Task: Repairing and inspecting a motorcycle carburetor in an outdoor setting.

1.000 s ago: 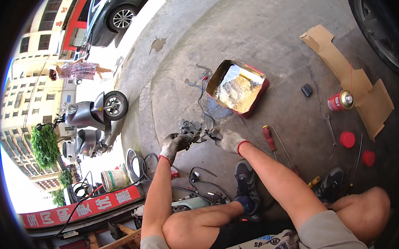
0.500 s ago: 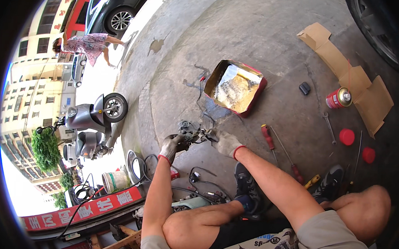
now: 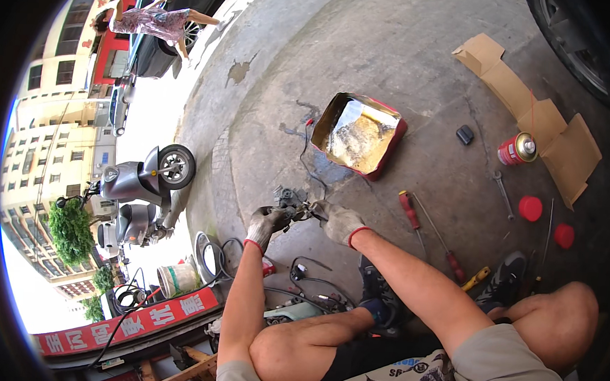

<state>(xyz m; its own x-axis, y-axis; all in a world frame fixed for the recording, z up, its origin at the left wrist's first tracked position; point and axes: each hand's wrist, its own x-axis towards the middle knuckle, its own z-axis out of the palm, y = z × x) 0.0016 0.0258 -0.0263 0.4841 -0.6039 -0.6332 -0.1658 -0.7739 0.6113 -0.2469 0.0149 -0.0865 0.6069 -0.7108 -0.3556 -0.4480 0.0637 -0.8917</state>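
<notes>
My left hand [image 3: 266,223], in a soiled knit glove with a red cuff, is closed on a dark, greasy metal part [image 3: 290,206]. My right hand [image 3: 341,221], gloved alike, is closed at the part's right side on a small dark piece whose shape is unclear. A thin dark cable [image 3: 308,170] lies on the concrete just beyond them. Past it sits a red-rimmed tray [image 3: 383,146] holding murky liquid. To the right of my hands lie a red-handled screwdriver [image 3: 409,208], a second screwdriver [image 3: 453,266] and a wrench [image 3: 503,197].
A spray can [image 3: 517,150], flattened cardboard [image 3: 576,156], red caps [image 3: 529,208] and a black object [image 3: 464,135] lie rightward, below a car wheel [image 3: 568,42]. Leftward are a scooter [image 3: 133,183], bucket [image 3: 175,281], hoses [image 3: 205,258] and a person [image 3: 158,24] walking outside.
The person outside has walked further along, upward in the view, and now passes the parked black car. My hands have shifted only slightly around the metal part.
</notes>
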